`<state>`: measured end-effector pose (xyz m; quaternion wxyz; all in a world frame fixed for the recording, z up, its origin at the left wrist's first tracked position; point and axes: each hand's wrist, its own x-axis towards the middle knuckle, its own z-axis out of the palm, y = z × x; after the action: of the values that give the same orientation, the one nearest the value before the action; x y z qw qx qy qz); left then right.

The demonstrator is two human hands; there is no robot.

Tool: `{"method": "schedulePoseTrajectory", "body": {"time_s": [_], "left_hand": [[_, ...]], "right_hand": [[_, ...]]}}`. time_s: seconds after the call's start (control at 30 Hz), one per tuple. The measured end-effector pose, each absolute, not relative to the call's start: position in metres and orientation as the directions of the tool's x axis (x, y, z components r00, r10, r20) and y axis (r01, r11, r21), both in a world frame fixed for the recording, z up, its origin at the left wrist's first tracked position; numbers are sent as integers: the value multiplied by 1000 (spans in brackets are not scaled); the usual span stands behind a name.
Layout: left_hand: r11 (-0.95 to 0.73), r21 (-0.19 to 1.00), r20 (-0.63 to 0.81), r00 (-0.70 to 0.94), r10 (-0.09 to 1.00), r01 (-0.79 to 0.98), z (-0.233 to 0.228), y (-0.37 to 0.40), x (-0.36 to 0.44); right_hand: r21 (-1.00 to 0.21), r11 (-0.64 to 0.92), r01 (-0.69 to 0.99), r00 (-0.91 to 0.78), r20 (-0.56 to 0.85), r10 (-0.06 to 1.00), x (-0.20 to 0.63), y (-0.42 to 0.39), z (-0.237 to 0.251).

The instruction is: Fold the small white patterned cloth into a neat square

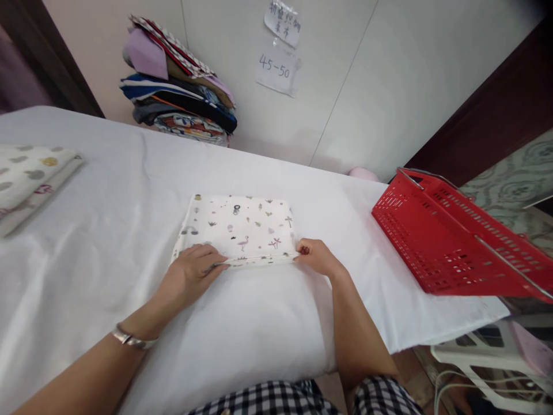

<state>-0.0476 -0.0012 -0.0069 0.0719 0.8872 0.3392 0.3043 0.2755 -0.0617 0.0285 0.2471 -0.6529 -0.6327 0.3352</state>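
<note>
A folded white cloth (239, 227) printed with small flamingos and other figures lies flat on the white table cover (108, 230). My left hand (192, 275) rests on its near left corner, fingers spread along the near edge. At the near right corner my right hand (315, 256) pinches the cloth's edge between closed fingers. A metal bracelet sits on my left wrist.
A red plastic basket (449, 242) lies tilted at the table's right edge. A stack of folded fabrics (179, 95) stands against the far wall under two paper notes. Another folded printed cloth (26, 176) lies at the left. White plastic furniture (488, 357) stands below right.
</note>
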Motion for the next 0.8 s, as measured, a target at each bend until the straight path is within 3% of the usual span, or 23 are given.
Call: {"method": "schedulePoseTrajectory", "body": {"time_s": [0.6, 0.8], "left_hand": [[-749, 340, 484, 576, 658, 569, -8, -1, -48], [-755, 336, 479, 588, 652, 563, -5, -1, -47]], "right_hand": [[-748, -108, 655, -29, -167, 986, 279, -60, 24], [-756, -12, 654, -48, -57, 997, 277, -61, 31]]}}
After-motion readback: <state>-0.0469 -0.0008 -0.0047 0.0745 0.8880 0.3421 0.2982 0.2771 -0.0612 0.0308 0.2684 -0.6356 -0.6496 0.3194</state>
